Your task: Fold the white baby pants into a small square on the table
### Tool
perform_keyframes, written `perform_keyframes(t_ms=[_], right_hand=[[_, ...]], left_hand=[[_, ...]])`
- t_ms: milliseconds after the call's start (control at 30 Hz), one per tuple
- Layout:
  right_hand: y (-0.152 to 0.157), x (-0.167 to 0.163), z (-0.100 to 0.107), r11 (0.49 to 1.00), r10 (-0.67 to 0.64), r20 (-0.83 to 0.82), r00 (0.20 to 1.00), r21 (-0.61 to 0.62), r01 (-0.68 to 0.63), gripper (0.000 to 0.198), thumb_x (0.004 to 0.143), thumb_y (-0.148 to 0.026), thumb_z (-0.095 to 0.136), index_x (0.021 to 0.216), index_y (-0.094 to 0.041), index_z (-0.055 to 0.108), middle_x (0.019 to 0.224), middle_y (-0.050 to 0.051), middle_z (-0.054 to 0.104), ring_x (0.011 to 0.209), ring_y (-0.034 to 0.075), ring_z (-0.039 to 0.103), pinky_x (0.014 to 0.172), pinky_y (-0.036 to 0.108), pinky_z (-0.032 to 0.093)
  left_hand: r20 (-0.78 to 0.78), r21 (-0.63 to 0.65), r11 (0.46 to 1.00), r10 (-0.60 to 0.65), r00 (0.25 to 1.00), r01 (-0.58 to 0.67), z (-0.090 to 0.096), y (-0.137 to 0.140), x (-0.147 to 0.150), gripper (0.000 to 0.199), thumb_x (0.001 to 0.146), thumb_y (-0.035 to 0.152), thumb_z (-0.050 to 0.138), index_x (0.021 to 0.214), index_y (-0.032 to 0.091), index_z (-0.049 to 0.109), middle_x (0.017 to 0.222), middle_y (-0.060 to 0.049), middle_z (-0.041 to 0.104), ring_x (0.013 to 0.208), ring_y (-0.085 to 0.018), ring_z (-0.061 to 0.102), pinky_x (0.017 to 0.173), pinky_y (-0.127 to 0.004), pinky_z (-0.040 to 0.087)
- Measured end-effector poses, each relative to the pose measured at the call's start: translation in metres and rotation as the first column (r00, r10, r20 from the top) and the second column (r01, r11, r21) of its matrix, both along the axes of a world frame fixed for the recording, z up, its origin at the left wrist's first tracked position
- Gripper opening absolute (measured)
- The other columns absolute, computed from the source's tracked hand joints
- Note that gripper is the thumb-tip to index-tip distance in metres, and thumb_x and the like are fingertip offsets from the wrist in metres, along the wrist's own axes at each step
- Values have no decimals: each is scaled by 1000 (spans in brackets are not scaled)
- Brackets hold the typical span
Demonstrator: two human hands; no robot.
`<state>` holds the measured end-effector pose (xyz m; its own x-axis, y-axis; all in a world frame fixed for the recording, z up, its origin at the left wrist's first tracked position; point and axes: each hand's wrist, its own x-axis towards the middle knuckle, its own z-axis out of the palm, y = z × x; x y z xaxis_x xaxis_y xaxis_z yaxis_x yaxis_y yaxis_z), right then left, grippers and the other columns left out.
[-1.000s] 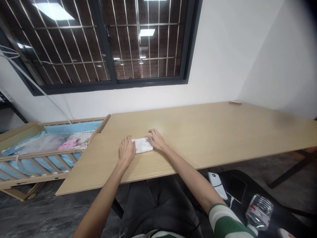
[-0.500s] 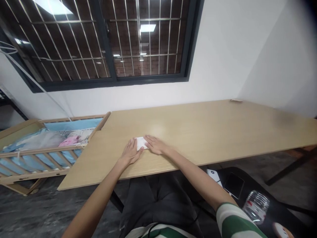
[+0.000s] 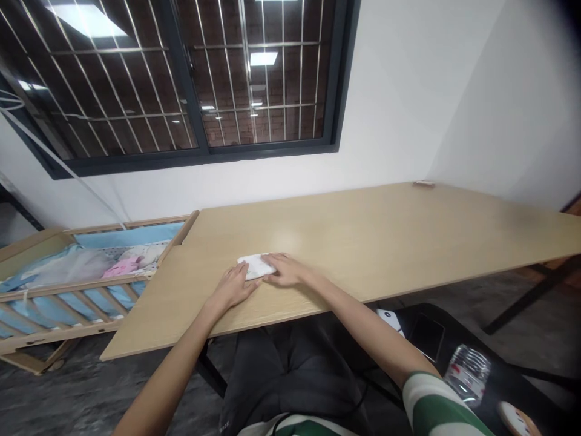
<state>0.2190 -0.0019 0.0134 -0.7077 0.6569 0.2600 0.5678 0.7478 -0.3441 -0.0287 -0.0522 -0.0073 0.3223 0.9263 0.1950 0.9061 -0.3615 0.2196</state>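
Observation:
A small folded white sheet (image 3: 256, 266) lies at the wooden table's front part; whether it is paper or cloth I cannot tell. My left hand (image 3: 230, 287) has its fingers at the sheet's left end, with the thumb stretched along the near edge. At the right end, my right hand (image 3: 285, 270) curls its fingers over the sheet, its thumb close to the left thumb. Both hands are closed on the sheet's ends, and the fingertips partly cover it. Beneath them is the light wood table (image 3: 345, 236).
A wooden crib (image 3: 97, 290) with blue lining and bedding adjoins the table's left end. To the lower right, a black seat (image 3: 490, 363) carries a phone (image 3: 426, 336) and a clear plastic bottle (image 3: 468, 374). A small flat object (image 3: 423, 184) lies at the table's back edge.
The hands have gone from lying flat on the sheet to fingers bent at its ends. More of the white sheet shows between them. The view has shifted slightly.

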Motion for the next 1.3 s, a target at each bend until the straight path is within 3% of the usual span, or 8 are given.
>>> perform_keyframes(t_ms=[333, 467, 633, 733, 867, 1067, 1200, 1300], right_hand=[[24, -14, -5, 993, -121, -195, 973, -30, 117, 51, 85, -15, 54, 137, -15, 55, 127, 15, 67, 123, 31, 58, 108, 48, 39], [28, -21, 23, 965, -191, -460, 867, -248, 81, 44, 88, -23, 59, 131, -19, 51, 117, 9, 67, 109, 26, 63, 95, 40, 49], [31, -24, 47, 891, -208, -558, 803, -447, -80, 51, 88, -29, 65, 134, -20, 46, 107, 6, 63, 90, 19, 64, 78, 32, 54], [38, -26, 42, 869, -216, -496, 841, -491, -66, 56, 83, -32, 75, 131, -19, 50, 102, 5, 63, 83, 18, 63, 69, 29, 54], [50, -31, 18, 865, -252, -410, 877, -502, 14, 49, 77, -28, 81, 118, -16, 57, 105, 9, 65, 84, 18, 65, 68, 28, 55], [58, -36, -14, 881, -278, -363, 889, -466, 85, 37, 78, -28, 81, 108, -15, 64, 99, 9, 70, 85, 20, 68, 73, 31, 57], [43, -37, -2, 960, -154, -336, 929, -273, 60, 40, 91, -33, 69, 126, -16, 62, 125, 15, 67, 112, 25, 66, 94, 40, 55], [15, -42, 15, 994, 61, -228, 972, -75, -80, 46, 100, -41, 55, 140, -19, 57, 148, 15, 55, 140, 27, 48, 116, 45, 38]], left_hand=[[182, 40, 994, 90, 979, -99, 28, 7, 4, 38, 88, 14, 47, 120, 17, 67, 124, -14, 70, 119, -26, 64, 106, -36, 45], [319, 77, 986, 118, 940, -150, 44, -7, 2, 29, 91, 21, 46, 110, 16, 67, 112, -12, 73, 109, -26, 67, 98, -36, 50], [545, -8, 986, 142, 826, -164, 45, -36, 5, 49, 90, 38, 56, 133, 14, 48, 100, -9, 76, 90, -23, 74, 78, -33, 56], [616, -99, 974, 220, 757, -203, 33, -47, 16, 59, 87, 42, 61, 136, 15, 42, 88, -7, 76, 80, -25, 74, 73, -35, 55], [412, -113, 954, 299, 861, -278, 15, -52, 31, 47, 91, 39, 56, 132, 17, 45, 102, -12, 76, 94, -30, 73, 79, -37, 51], [130, -41, 911, 412, 902, -411, 10, -58, 42, 42, 98, 45, 47, 129, 18, 53, 116, -18, 72, 107, -33, 68, 86, -40, 49], [115, 167, 915, 351, 929, -366, 7, -76, 56, 51, 100, 48, 39, 133, 13, 55, 134, -23, 61, 122, -36, 58, 99, -46, 46], [142, 219, 929, 273, 951, -299, -5, -92, 73, 58, 101, 50, 36, 145, 15, 49, 148, -22, 51, 134, -37, 49, 106, -50, 42]])
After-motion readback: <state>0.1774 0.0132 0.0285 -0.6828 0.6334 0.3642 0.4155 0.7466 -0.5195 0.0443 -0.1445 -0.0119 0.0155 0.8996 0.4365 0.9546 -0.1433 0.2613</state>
